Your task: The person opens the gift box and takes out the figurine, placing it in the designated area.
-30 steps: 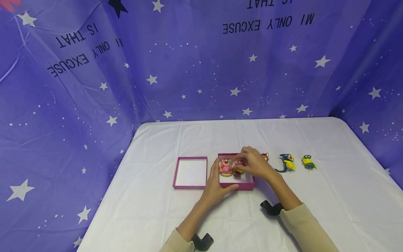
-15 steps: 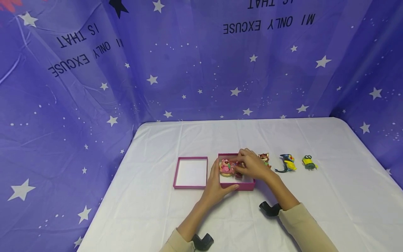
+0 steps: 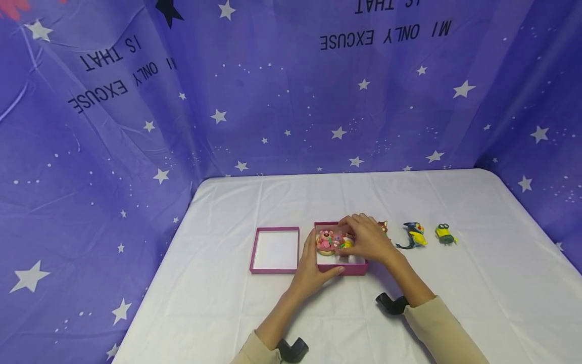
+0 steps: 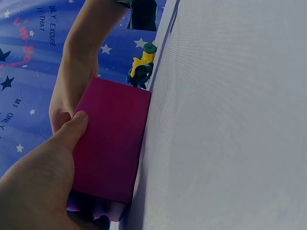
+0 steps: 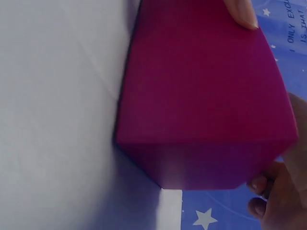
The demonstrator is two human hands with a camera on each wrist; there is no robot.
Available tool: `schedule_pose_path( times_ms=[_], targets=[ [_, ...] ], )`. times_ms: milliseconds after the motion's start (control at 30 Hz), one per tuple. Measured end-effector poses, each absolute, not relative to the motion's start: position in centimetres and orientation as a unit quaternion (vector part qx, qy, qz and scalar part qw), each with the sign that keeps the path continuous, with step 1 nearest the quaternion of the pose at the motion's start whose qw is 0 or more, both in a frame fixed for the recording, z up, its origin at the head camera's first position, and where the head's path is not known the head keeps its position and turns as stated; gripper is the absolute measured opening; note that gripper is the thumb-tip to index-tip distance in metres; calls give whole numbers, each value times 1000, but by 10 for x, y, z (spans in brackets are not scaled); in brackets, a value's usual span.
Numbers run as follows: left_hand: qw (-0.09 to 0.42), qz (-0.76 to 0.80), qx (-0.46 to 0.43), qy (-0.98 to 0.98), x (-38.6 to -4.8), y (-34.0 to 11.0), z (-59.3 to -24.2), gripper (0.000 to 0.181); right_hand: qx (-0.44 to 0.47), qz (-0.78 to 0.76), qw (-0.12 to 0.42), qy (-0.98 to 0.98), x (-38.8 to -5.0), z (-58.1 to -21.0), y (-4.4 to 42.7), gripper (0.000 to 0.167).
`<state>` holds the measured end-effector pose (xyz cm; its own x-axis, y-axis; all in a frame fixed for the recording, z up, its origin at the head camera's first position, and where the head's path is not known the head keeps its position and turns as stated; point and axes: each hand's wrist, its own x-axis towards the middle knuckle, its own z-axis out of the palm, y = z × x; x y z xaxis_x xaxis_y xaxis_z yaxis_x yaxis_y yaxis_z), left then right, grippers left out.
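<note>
A magenta box [image 3: 354, 270] stands on the white table, with a pink bear figurine [image 3: 326, 242] lying in its left part. My left hand [image 3: 310, 273] grips the box's near left corner, thumb on the front wall and fingers along the left side. Reaching over the right side, my right hand [image 3: 370, 241] holds a small figurine with yellow on it [image 3: 347, 240] between thumb and fingers, inside the box. Its fingers partly cover that figurine. In the left wrist view the left thumb [image 4: 74, 128] presses the box's front wall [image 4: 112, 139]. The right wrist view shows mostly the box's outside [image 5: 206, 86].
A shallow magenta lid [image 3: 252, 250] with a white inside lies left of the box. To the right are a fox figurine [image 3: 384, 225], mostly hidden by the right hand, a blue and yellow figurine [image 3: 416, 235] and a yellow and green goggled figurine [image 3: 445, 234].
My right hand dipped slightly leftward over the figurines, then drew back a little to the right, uncovering more of the yellow one. The left hand and box stay put.
</note>
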<state>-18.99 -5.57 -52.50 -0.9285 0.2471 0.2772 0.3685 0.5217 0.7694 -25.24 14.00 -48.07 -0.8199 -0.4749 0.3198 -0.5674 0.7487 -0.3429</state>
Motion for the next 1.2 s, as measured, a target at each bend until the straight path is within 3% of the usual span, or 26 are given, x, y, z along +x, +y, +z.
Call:
schedule_pose_path(
  times_ms=[567,1200],
  targets=[
    [70,-459,-177,-868,-191,-55,-524,108,273,162,133,-939,-252,-487,133,64],
    [70,-456,-174,-870,-190,-56,-525,109,248,275,119,-921,-245,-461,149,59]
  ],
)
